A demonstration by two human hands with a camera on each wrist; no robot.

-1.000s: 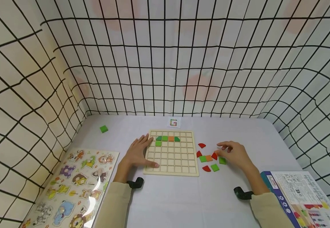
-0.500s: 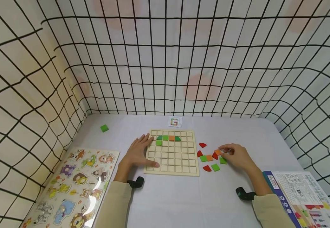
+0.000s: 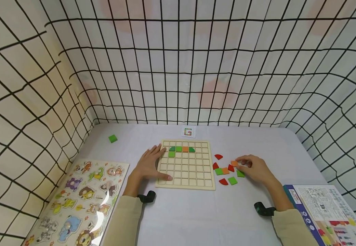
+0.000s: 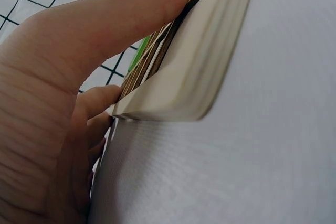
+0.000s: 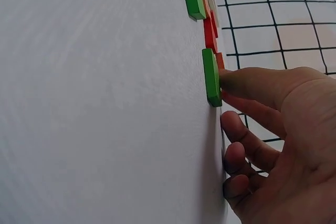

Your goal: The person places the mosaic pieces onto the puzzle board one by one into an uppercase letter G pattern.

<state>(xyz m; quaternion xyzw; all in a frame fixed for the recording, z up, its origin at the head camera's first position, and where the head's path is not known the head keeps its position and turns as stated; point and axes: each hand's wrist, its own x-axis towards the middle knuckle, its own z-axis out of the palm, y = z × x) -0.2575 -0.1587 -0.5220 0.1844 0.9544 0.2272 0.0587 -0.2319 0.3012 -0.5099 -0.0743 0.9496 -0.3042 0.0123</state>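
The right hand [image 3: 256,168] pinches a small orange square wooden tile [image 3: 234,164] lying flat on the desk [image 3: 196,212]; the left hand [image 3: 147,166], fingers straight, steadies the square wooden grid board [image 3: 185,177].

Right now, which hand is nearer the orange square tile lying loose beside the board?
Right. The right hand has its fingertips at the orange square tile; the left hand rests on the wooden grid board's far edge.

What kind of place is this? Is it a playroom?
Probably a tabletop play corner, fenced by a cloth with a black grid. A wooden grid board, loose coloured tiles and an animal puzzle lie on the table.
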